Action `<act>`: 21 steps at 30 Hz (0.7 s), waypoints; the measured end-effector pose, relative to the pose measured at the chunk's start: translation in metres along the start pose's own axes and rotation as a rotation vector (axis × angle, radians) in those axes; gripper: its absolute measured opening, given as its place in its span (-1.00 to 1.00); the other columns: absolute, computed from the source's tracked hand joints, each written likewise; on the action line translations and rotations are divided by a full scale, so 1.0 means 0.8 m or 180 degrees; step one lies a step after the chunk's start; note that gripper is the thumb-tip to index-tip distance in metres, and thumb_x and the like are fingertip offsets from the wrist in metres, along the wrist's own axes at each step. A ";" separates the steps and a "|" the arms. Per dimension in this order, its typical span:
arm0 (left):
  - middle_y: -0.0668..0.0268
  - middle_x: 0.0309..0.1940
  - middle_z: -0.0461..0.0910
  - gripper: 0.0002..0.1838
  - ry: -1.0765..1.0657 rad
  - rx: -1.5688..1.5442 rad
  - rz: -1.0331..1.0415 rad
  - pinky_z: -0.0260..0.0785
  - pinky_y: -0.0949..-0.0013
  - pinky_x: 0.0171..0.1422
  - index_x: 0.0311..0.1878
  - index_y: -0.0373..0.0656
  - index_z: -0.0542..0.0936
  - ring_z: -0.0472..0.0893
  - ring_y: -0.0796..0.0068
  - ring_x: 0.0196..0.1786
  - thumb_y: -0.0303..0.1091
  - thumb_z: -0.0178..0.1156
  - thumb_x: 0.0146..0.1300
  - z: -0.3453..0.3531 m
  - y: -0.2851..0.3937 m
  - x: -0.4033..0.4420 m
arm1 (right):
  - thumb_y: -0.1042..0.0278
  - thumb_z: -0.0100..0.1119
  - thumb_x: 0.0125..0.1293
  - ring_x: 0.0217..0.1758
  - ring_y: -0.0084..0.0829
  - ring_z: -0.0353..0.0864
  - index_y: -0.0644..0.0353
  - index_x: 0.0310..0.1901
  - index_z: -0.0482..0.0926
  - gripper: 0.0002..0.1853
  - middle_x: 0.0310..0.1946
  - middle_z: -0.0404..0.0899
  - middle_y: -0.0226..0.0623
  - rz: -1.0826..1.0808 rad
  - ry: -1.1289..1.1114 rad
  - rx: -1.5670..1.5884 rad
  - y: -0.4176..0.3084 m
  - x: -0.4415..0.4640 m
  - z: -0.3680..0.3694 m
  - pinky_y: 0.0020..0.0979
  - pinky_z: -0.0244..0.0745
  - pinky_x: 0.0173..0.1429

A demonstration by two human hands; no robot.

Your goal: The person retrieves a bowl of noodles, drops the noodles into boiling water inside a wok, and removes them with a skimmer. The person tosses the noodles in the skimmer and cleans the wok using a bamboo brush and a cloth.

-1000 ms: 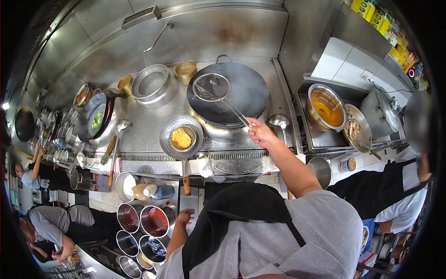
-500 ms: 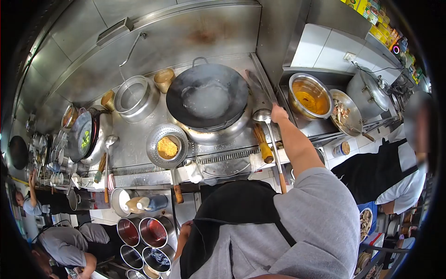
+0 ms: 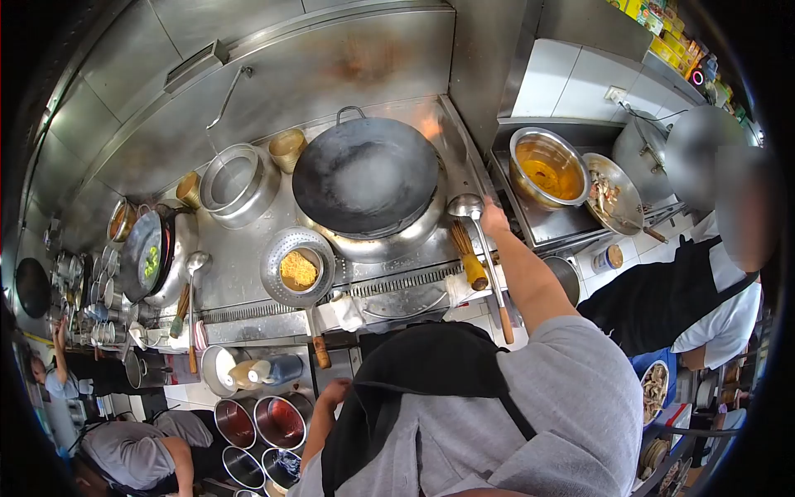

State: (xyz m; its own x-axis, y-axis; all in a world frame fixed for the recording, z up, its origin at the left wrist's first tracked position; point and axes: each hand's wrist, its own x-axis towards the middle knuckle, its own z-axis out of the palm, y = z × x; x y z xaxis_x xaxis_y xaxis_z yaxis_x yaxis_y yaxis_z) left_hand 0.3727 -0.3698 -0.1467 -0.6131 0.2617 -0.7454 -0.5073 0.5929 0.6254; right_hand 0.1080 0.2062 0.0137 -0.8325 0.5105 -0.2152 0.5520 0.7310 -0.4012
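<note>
My right hand (image 3: 494, 217) is at the stove's right edge, just right of the ladle's bowl (image 3: 466, 206). It looks closed, but whatever its fingers grip is hidden. My left hand (image 3: 335, 391) hangs low beside my apron, below the strainer's wooden handle (image 3: 320, 351); its fingers are mostly hidden. A large black wok (image 3: 319, 186) sits on the burner, with steam over its middle. Left of it, a perforated strainer (image 3: 272, 263) holds a small bowl of yellow food (image 3: 298, 271). A bamboo brush (image 3: 472, 267) lies beside the ladle.
To the right are a steel bowl of orange liquid (image 3: 540, 166) and a pan of food pieces (image 3: 625, 195). A co-worker in a black apron (image 3: 646, 306) stands there. Metal pots (image 3: 273, 184) stand left of the wok; sauce containers (image 3: 281, 421) are at lower left.
My right hand has shifted slightly down toward me. Steam covers more of the wok's middle, and an orange glow shows behind its right rim. My left hand shows more. The view has shifted a little.
</note>
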 end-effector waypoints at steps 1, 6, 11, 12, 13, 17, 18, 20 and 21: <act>0.08 -0.24 0.66 -0.72 -0.0112 0.0219 0.0198 0.44 0.19 -0.09 -0.13 -0.17 0.64 0.64 0.14 -0.21 -0.40 -0.01 0.17 -0.005 0.011 0.013 | 0.46 -0.14 0.28 0.18 0.08 0.49 -0.06 0.35 0.24 -0.44 0.06 0.51 0.17 -0.0062 -0.0202 -0.0155 0.006 0.004 0.008 -0.06 0.36 0.28; 0.00 -0.25 0.64 -0.73 -0.0101 0.1502 0.1623 0.45 0.13 -0.02 -0.13 -0.19 0.64 0.63 0.02 -0.17 -0.38 0.01 0.19 -0.029 0.171 0.037 | 0.52 -0.18 0.29 -0.09 -0.04 0.64 0.05 0.26 0.32 -0.52 -0.16 0.61 0.05 -0.0754 0.1043 0.0892 0.040 0.000 0.044 -0.13 0.49 0.06; 0.10 0.26 0.40 -0.45 0.1080 0.1703 0.3370 0.23 0.13 0.36 0.31 -0.05 0.36 0.37 0.02 0.30 -0.33 0.19 0.23 -0.023 0.487 -0.038 | 0.44 -0.11 0.33 -0.65 -0.44 0.40 0.12 0.08 0.35 -0.71 -0.57 0.42 -0.31 0.0121 -0.1282 0.5015 -0.046 -0.184 -0.082 -0.37 0.38 -0.54; 0.13 0.28 0.38 -0.43 0.1186 0.1903 0.3943 0.20 0.10 0.39 0.31 -0.02 0.36 0.34 0.06 0.33 -0.34 0.21 0.21 -0.019 0.537 -0.045 | 0.44 -0.11 0.33 -0.65 -0.44 0.40 0.12 0.08 0.35 -0.71 -0.57 0.42 -0.31 0.0118 -0.1243 0.5029 -0.060 -0.215 -0.105 -0.37 0.38 -0.54; 0.15 0.29 0.37 -0.41 0.1281 0.2100 0.4534 0.17 0.07 0.41 0.32 0.02 0.36 0.32 0.10 0.35 -0.35 0.23 0.18 -0.012 0.576 -0.044 | 0.40 -0.08 0.32 -0.64 -0.41 0.42 0.13 0.05 0.36 -0.73 -0.56 0.44 -0.29 -0.0064 -0.1446 0.5297 -0.071 -0.241 -0.126 -0.37 0.39 -0.53; 0.30 0.14 0.51 -0.57 0.0972 0.2703 0.5862 0.11 -0.06 0.42 0.12 0.00 0.50 0.40 0.27 0.30 -0.38 0.23 0.12 0.037 0.667 -0.003 | 0.24 0.02 0.29 -0.66 -0.36 0.46 0.17 0.00 0.41 -0.70 -0.61 0.46 -0.25 -0.0481 -0.1913 0.5827 -0.070 -0.296 -0.171 -0.37 0.41 -0.54; 0.34 0.02 0.55 -0.65 0.0792 0.2692 0.5935 0.13 -0.04 0.41 0.00 -0.01 0.52 0.47 0.33 0.21 -0.39 0.23 0.10 0.047 0.683 0.004 | 0.16 0.01 0.32 -0.66 -0.35 0.47 0.17 0.05 0.41 -0.65 -0.61 0.48 -0.24 -0.0627 -0.2030 0.5925 -0.061 -0.302 -0.178 -0.37 0.42 -0.54; 0.44 -0.34 0.58 -0.81 0.0735 0.2415 0.6254 0.22 0.03 0.35 -0.23 -0.01 0.52 0.61 0.44 -0.13 -0.43 0.21 0.04 0.073 0.713 0.008 | -0.12 -0.10 0.41 -0.67 -0.31 0.50 0.18 0.24 0.33 -0.43 -0.61 0.50 -0.17 -0.0841 -0.2268 0.6095 -0.038 -0.316 -0.194 -0.38 0.45 -0.53; 0.38 -0.42 0.56 -0.84 0.0652 0.2349 0.6416 0.39 0.08 0.16 -0.24 -0.05 0.51 0.61 0.36 -0.25 -0.47 0.16 0.07 0.079 0.735 0.002 | -0.23 -0.22 0.43 -0.62 -0.29 0.55 0.18 0.32 0.24 -0.33 -0.54 0.54 -0.12 -0.1588 -0.2244 0.6042 -0.019 -0.315 -0.196 -0.35 0.51 -0.47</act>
State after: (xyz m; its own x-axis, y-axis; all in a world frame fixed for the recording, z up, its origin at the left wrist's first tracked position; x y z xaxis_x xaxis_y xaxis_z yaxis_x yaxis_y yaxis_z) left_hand 0.1117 0.0270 0.2054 0.0592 0.7127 0.6990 0.9762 -0.1877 0.1087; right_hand 0.3170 0.1376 0.2136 -0.9864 -0.0940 0.1349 -0.0121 -0.7766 -0.6298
